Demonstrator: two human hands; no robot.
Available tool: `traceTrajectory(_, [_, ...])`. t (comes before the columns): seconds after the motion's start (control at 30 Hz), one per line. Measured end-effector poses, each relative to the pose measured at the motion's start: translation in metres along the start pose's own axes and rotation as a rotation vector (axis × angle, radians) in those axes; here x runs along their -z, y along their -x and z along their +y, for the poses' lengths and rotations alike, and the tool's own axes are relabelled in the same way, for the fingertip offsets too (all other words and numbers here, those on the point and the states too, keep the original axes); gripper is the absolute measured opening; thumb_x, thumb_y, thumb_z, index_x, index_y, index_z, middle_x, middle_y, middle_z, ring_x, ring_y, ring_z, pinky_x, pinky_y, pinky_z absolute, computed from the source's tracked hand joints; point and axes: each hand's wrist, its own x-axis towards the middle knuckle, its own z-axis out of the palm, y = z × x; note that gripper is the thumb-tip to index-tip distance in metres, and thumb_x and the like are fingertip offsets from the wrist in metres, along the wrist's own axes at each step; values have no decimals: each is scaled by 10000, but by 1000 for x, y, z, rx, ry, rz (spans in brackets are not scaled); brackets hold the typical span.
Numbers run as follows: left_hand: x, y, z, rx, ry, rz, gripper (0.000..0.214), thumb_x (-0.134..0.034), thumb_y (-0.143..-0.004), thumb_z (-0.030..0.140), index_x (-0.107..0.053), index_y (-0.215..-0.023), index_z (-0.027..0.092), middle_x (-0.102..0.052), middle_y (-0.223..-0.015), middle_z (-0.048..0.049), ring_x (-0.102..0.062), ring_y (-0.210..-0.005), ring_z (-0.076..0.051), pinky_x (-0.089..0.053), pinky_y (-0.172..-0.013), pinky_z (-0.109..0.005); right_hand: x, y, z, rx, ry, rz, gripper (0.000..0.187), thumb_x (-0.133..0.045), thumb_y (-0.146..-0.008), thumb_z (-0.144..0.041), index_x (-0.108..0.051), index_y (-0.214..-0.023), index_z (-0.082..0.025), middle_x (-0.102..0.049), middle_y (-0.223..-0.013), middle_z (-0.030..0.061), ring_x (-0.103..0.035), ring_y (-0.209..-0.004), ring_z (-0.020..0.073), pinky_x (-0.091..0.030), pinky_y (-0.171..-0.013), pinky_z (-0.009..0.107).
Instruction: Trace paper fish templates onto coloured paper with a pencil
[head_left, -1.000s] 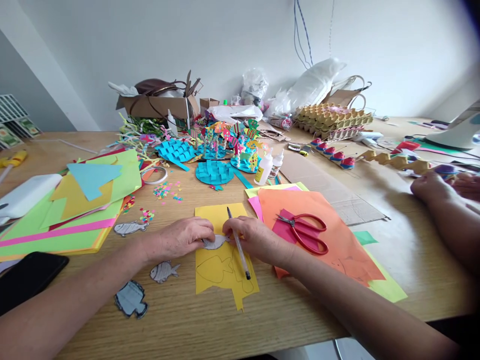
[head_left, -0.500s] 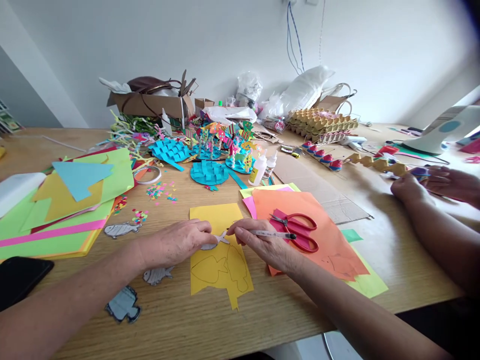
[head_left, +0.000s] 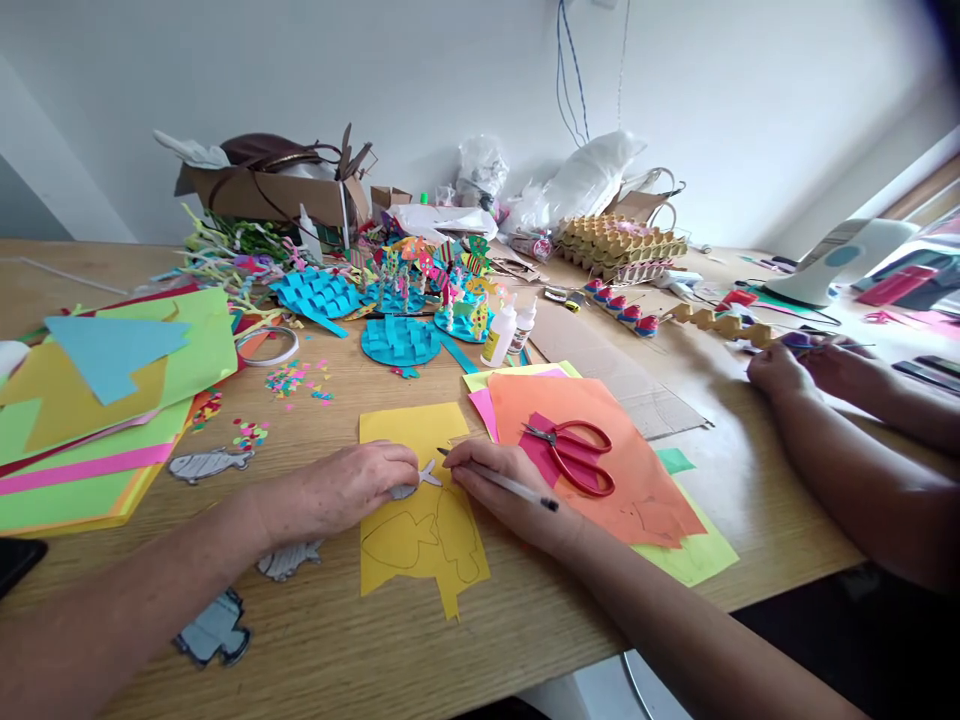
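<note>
A yellow sheet of paper (head_left: 412, 425) lies on the table before me, with fish outlines drawn on its lower half. My left hand (head_left: 367, 482) has its fingers bent and pressed onto a small grey paper fish template (head_left: 429, 474) on that sheet; only the forked tail and part of the body show. In my right hand (head_left: 499, 487) a clear pen (head_left: 517, 489) with a dark end is gripped, its tip just right of the tail. Left of the sheet lie other paper fish templates (head_left: 214, 628), one partly under my left forearm. Red-handled scissors (head_left: 577, 455) rest on orange paper (head_left: 540, 395) at the right.
Coloured sheets (head_left: 202, 335) are stacked at the left beside a tape roll (head_left: 268, 346). Glue bottles (head_left: 500, 335) and blue woven paper pieces (head_left: 401, 343) stand farther back. At the right, another person's hands (head_left: 784, 368) work on an egg-carton strip (head_left: 720, 325).
The whole view has shifted right, so the table's things appear farther left. The pen in my right hand has turned, its back end now pointing lower. My left hand keeps pressing the template.
</note>
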Motion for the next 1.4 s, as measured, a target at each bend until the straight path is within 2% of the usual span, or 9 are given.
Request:
traceTrajectory(0.07, [0,1,-1,-11,15,13,324,-403,-800,1,-591,-988,187,-607,-1070,-47,-566,-1002,-178,-439,-857,-261,-1,0,2,57,63,-14,132,-525,-806,-115,-608,-875,-190,-673,-853,25,-613,-787,156,-468,-705,261])
traceTrajectory(0.2, [2,1,0,-21,14,6,283,-442,-812,25,-593,-991,183,-610,-1070,-51,-567,-1006,-181,-436,-866,-259,-5,-3,3,116,147,-33,176,-570,-757,-66,-610,-890,-173,-668,-799,28,-617,-745,158,-471,-684,253])
traceTrajectory(0.37, [10,-1,6,0,-3,-17,268,-432,-836,34,-611,-967,185,-632,-1025,-44,-576,-980,-178,-437,-862,-271,-10,-5,2,123,204,-23,196,-573,-740,-41,-609,-873,-180,-659,-770,9,-617,-729,153,-469,-670,242])
traceTrajectory(0.5, [20,-2,8,-17,13,-77,326,-428,-825,9,-621,-1014,192,-633,-1089,-42,-569,-1020,-177,-424,-890,-277,-12,-6,4,124,207,-16,201,-570,-739,-40,-612,-875,-182,-652,-764,8,-612,-729,156,-462,-664,246])
traceTrajectory(0.67, [25,-3,8,-47,34,-98,262,-430,-895,69,-630,-1015,188,-638,-1102,-52,-580,-995,-170,-425,-863,-260,-14,-6,6,117,192,-9,239,-561,-726,-18,-609,-888,-187,-648,-757,2,-612,-721,148,-457,-648,233])
traceTrajectory(0.97, [25,-4,12,-39,-23,-105,298,-434,-868,15,-639,-1027,162,-643,-1077,-69,-587,-991,-185,-436,-858,-274,-15,-7,9,125,181,1,238,-576,-726,-11,-615,-909,-158,-665,-766,13,-619,-712,148,-457,-645,235])
traceTrajectory(1.13, [26,-5,15,-14,-55,-131,306,-425,-868,11,-637,-1029,161,-633,-1094,-71,-579,-1010,-190,-431,-871,-276,-17,-7,11,118,176,13,242,-565,-732,-15,-620,-903,-176,-674,-769,11,-624,-715,150,-451,-641,235])
traceTrajectory(1.4, [16,2,4,-8,-89,-93,357,-359,-902,52,-617,-1065,237,-582,-1156,-31,-536,-1069,-173,-394,-905,-256,-17,-8,11,62,131,38,232,-576,-722,-18,-620,-880,-182,-670,-723,-15,-622,-655,133,-460,-614,214])
